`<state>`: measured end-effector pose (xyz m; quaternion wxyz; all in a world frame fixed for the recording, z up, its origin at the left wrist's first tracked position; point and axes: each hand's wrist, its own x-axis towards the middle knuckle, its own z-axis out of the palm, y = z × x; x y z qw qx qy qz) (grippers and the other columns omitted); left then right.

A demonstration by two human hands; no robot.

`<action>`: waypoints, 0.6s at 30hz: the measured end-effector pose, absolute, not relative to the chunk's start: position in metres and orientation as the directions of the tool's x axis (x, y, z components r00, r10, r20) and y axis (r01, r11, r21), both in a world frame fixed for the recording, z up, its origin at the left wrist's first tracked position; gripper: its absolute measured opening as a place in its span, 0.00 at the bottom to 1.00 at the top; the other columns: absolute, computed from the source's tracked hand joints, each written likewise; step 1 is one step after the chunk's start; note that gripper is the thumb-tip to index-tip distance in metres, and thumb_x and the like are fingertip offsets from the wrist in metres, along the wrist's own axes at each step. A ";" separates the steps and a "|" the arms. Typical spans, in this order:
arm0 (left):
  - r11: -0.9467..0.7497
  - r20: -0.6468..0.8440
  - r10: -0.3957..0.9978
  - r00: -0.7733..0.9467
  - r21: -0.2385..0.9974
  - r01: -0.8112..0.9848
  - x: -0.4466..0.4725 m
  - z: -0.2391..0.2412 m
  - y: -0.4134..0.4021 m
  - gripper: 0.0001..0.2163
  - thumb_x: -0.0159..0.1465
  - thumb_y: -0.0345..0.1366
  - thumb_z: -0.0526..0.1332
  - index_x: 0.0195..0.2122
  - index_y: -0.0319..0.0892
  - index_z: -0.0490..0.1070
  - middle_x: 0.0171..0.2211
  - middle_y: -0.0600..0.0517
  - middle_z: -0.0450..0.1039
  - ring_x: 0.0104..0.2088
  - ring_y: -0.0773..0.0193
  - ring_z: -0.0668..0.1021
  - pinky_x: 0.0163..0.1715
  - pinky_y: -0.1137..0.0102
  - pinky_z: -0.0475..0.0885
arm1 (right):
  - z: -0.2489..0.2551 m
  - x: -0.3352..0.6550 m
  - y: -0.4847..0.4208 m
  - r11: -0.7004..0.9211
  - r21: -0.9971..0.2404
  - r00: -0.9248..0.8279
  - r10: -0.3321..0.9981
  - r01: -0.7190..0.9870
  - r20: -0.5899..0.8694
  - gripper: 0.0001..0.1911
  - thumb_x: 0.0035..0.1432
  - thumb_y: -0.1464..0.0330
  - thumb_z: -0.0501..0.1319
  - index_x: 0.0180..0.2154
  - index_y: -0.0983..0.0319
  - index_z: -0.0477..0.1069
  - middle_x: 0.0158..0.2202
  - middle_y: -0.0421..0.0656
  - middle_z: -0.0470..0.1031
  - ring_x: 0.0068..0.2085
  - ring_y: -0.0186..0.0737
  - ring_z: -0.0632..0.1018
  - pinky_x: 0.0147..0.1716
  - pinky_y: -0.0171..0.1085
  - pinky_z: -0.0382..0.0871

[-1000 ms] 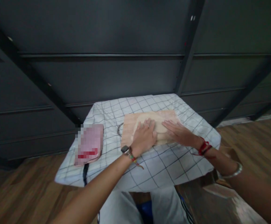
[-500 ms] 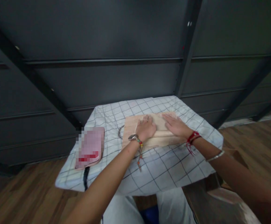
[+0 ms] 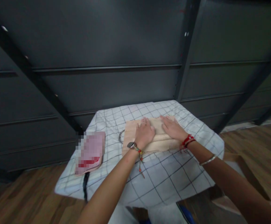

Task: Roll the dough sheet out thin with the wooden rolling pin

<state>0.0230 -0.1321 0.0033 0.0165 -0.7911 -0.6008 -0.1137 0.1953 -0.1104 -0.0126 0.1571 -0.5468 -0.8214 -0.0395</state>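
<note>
Our left hand (image 3: 145, 132) and right hand (image 3: 173, 128) lie palm down, side by side and a little apart, fingers stretched forward and clenching nothing. Beneath the palms, and showing between them, is a pale cylindrical length (image 3: 162, 137) running crosswise; we cannot tell whether it is a rolling pin or a rolled edge. Just beyond it lies a flat, cream-coloured sheet (image 3: 157, 125), dough-like, partly hidden by our fingers. Both are on a light wooden board (image 3: 130, 129), with a metal ring (image 3: 121, 137) at its left end.

On our left wrist we wear a watch (image 3: 131, 145) and a beaded bracelet with a dangling tail; on our right, red cords (image 3: 187, 141) and, farther up the forearm, a silvery bangle (image 3: 208, 160).

The board sits on a white cloth (image 3: 160, 182) with dark checked lines. Near its left edge lies a pink, flat item (image 3: 95, 146), partly pixelated, and below that a black strap (image 3: 86, 186) hangs down. Beyond stands a dark panelled wall (image 3: 109, 84); the floor (image 3: 38, 186) is wood-patterned.
</note>
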 end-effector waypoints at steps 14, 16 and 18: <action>-0.449 0.378 0.812 0.444 -0.079 0.890 0.020 -0.023 -0.198 0.23 0.67 0.36 0.46 0.61 0.31 0.56 0.62 0.41 0.57 0.62 0.55 0.60 0.60 0.60 0.55 | -0.040 0.204 -0.181 0.468 0.073 -0.440 0.752 0.881 0.490 0.18 0.63 0.64 0.51 0.51 0.64 0.67 0.48 0.51 0.75 0.49 0.48 0.74 0.43 0.43 0.67; -0.474 0.352 0.807 0.474 -0.093 0.876 0.015 -0.020 -0.191 0.22 0.68 0.37 0.45 0.61 0.31 0.56 0.61 0.40 0.59 0.61 0.55 0.62 0.59 0.61 0.57 | -0.038 0.209 -0.178 0.534 0.111 -0.513 0.704 0.838 0.492 0.17 0.63 0.63 0.53 0.50 0.64 0.67 0.48 0.50 0.75 0.50 0.48 0.73 0.46 0.44 0.65; -0.464 0.314 0.827 0.465 -0.084 0.882 0.009 -0.015 -0.177 0.21 0.69 0.36 0.44 0.59 0.31 0.58 0.59 0.40 0.63 0.59 0.56 0.65 0.57 0.63 0.60 | -0.033 0.214 -0.176 0.612 0.173 -0.601 0.614 0.772 0.511 0.17 0.62 0.63 0.54 0.50 0.63 0.67 0.50 0.49 0.73 0.53 0.48 0.70 0.51 0.47 0.60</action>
